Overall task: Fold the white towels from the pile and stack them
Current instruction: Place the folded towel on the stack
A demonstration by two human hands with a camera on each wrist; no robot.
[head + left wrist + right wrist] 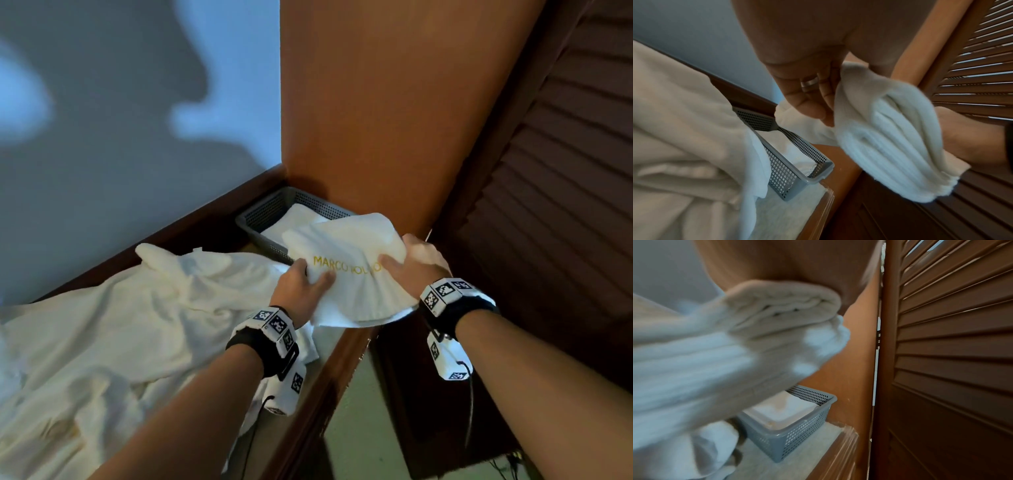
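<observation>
Head view: I'm mid-carry with a folded towel (346, 270), gold lettering up, held off the surface between my left hand (301, 284) and right hand (416, 263), just above the near corner of the grey basket (263, 212). A folded towel already lies in the basket, so I judge this is the stacking step; next move is to lower it flat onto that one and let go evenly so the folds don't spring. The unfolded pile (120, 325) is spread on the bench to my left. Left wrist view: my fingers (809, 100) are curled, pinching the towel's edge against the thumb, with the layered folds fanning toward the other hand; the basket sits below. Right wrist view: the towel (756, 331) fills the frame and is blurred; my right fingers aren't visible here, but the head view shows them wrapped round the towel's right end. The louvred door (951, 353) is close on the right.
</observation>
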